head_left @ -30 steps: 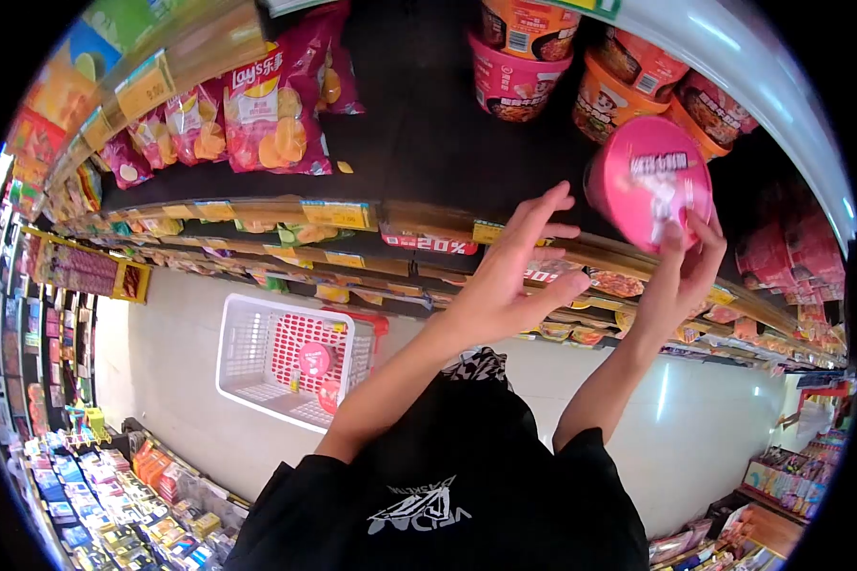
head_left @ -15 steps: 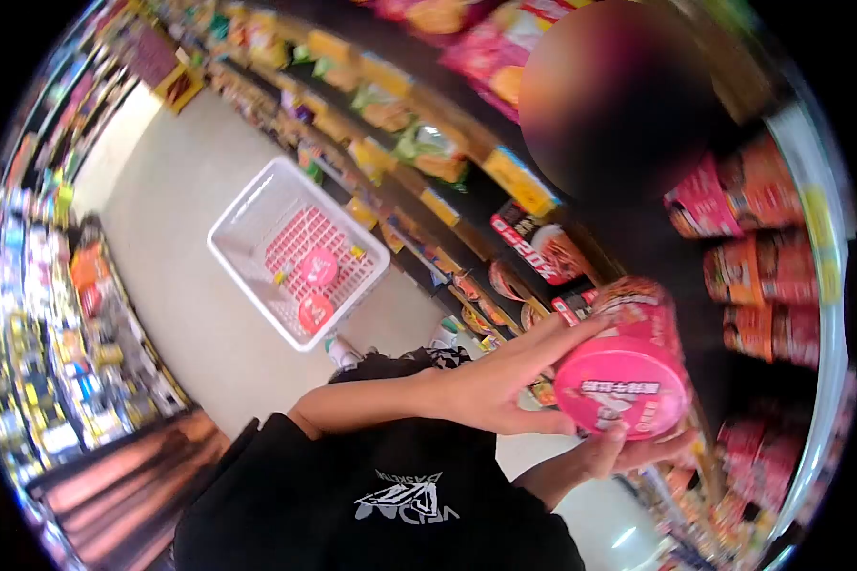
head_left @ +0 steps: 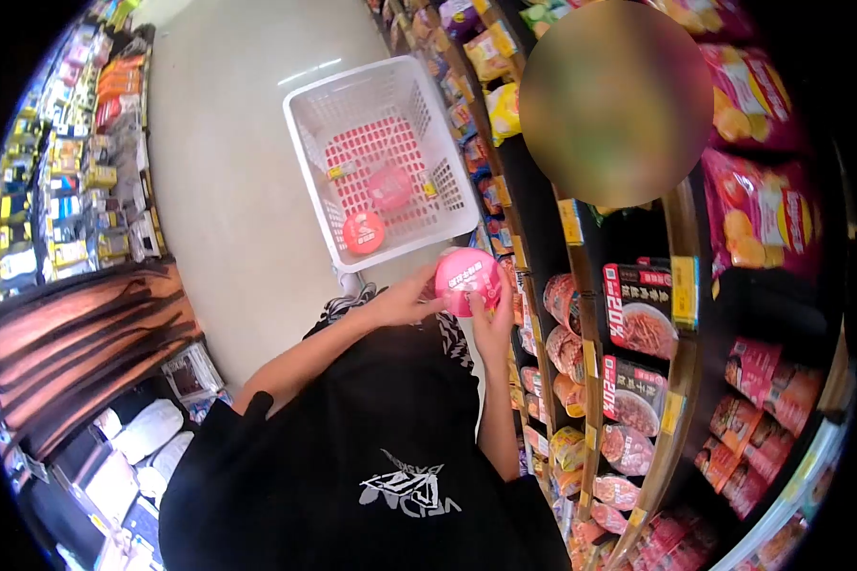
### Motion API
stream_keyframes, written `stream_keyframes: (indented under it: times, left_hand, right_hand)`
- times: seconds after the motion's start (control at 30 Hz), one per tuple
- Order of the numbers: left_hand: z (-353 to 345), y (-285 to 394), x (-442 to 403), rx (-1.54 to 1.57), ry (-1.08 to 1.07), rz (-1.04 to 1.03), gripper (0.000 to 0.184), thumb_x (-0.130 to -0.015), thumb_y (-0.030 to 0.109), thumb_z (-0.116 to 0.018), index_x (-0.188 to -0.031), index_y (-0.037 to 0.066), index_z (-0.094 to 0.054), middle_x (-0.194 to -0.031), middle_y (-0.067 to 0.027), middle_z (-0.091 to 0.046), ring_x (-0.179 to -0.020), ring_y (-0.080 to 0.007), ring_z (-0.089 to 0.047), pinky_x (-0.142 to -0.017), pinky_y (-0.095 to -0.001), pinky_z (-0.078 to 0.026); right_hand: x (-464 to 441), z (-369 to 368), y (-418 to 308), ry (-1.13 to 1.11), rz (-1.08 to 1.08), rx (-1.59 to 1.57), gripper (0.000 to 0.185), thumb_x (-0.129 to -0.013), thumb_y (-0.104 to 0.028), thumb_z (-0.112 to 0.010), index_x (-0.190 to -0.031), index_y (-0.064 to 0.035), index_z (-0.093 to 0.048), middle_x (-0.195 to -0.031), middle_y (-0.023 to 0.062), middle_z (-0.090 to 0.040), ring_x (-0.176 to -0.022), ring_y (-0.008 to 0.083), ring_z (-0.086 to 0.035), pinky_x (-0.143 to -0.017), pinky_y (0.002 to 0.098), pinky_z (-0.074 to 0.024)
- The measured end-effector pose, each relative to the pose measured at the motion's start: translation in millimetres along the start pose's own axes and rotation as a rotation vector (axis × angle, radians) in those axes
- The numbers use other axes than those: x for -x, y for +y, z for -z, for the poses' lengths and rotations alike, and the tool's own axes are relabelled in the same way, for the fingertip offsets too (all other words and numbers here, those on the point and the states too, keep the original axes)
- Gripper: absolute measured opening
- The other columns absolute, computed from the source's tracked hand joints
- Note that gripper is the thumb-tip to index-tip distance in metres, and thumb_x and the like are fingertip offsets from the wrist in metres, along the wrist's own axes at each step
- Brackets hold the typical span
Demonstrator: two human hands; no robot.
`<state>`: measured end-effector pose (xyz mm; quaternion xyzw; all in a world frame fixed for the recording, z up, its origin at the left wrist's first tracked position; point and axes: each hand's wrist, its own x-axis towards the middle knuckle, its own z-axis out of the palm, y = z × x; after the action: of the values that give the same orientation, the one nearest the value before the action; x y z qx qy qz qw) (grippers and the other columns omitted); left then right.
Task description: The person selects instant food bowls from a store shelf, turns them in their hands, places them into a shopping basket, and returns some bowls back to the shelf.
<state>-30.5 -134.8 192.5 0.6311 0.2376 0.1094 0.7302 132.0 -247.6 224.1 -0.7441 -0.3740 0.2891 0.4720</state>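
Pink tub (head_left: 463,276), lid (head_left: 472,287) seemingly camera-facing

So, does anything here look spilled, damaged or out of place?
Nothing stands out: the pink tub between the left hand and right hand looks intact, and no spill shows around the white basket.

Before you, a basket (head_left: 437,228) stands on the floor (head_left: 224,190). In it, one tub (head_left: 362,232) lies by its near left corner; a second tub (head_left: 390,187) lies farther in. Between your left hand (head_left: 411,297) and right hand (head_left: 492,322) is a held tub (head_left: 468,281). Shelves (head_left: 690,369) run along your right, bags (head_left: 760,214) farther ahead on them than the bowls (head_left: 747,433); packets (head_left: 64,190) line your left.
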Motion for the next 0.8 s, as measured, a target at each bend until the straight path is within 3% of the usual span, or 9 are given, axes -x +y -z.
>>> stream_keyframes:
  times: [0.17,0.27,0.3,0.43,0.57,0.7,0.8]
  left_hand:
    - [41,-5,7,-0.029,0.118,0.166,0.078,-0.09,0.027,-0.07,-0.148,0.0,-0.027,-0.106,-0.0202,-0.065,-0.09,-0.0232,-0.066,-0.078,-0.0345,-0.055]
    - [52,-40,-12,-0.014,0.252,0.279,0.076,-0.089,0.03,-0.07,-0.144,-0.004,-0.031,-0.102,-0.0202,-0.066,-0.083,-0.0232,-0.067,-0.075,-0.0341,-0.055]
    - [55,-61,-23,-0.098,0.308,0.18,0.071,-0.09,0.033,-0.069,-0.139,-0.005,-0.036,-0.1,-0.0191,-0.066,-0.081,-0.0215,-0.067,-0.072,-0.032,-0.054]
    - [75,-82,-60,0.12,0.414,0.253,0.058,-0.094,0.035,-0.063,-0.134,-0.003,-0.043,-0.093,-0.0121,-0.069,-0.079,-0.0155,-0.067,-0.061,-0.0294,-0.052]
    - [94,-96,-87,0.266,0.434,0.361,0.05,-0.097,0.027,-0.056,-0.128,-0.01,-0.043,-0.083,-0.0147,-0.071,-0.074,-0.0184,-0.069,-0.065,-0.0319,-0.054]
    - [93,-143,-104,0.225,0.42,0.472,0.047,-0.096,0.029,-0.055,-0.126,-0.007,-0.049,-0.084,-0.0151,-0.071,-0.076,-0.0181,-0.069,-0.065,-0.0324,-0.054]
    - [89,-182,-116,0.244,0.362,0.507,0.04,-0.094,0.028,-0.057,-0.12,-0.002,-0.057,-0.086,-0.0129,-0.072,-0.078,-0.0182,-0.069,-0.069,-0.0331,-0.054]
  right_hand:
    - [-61,-56,19,-0.151,0.152,0.159,0.055,-0.089,-0.018,-0.064,-0.136,0.0031,-0.044,-0.137,0.0228,-0.045,-0.127,0.0364,-0.044,-0.109,0.0416,-0.0344]
    - [-106,-84,33,-0.228,0.246,0.214,0.047,-0.087,-0.016,-0.064,-0.129,0.0014,-0.051,-0.131,0.0226,-0.05,-0.121,0.0391,-0.048,-0.105,0.0435,-0.0373]
    - [-119,-94,39,-0.259,0.269,0.231,0.045,-0.087,-0.015,-0.064,-0.127,0.0007,-0.053,-0.128,0.0224,-0.052,-0.119,0.0396,-0.049,-0.104,0.0442,-0.0381]
    - [-169,-118,59,-0.262,0.383,0.345,0.042,-0.082,-0.013,-0.066,-0.122,-0.0033,-0.057,-0.12,0.0215,-0.057,-0.114,0.0398,-0.051,-0.1,0.048,-0.0394]
    - [-209,-130,77,-0.37,0.34,0.366,0.046,-0.081,-0.015,-0.069,-0.123,-0.0026,-0.056,-0.12,0.0208,-0.055,-0.114,0.0381,-0.052,-0.099,0.044,-0.0418]
    - [-229,-146,109,-0.486,0.326,0.367,0.05,-0.082,-0.012,-0.068,-0.13,-0.0041,-0.053,-0.12,0.0197,-0.053,-0.113,0.0374,-0.052,-0.099,0.0419,-0.0431]
    - [-222,-157,141,-0.528,0.204,0.431,0.053,-0.085,-0.019,-0.067,-0.131,-0.0019,-0.051,-0.119,0.0218,-0.053,-0.113,0.0375,-0.053,-0.101,0.0424,-0.0419]
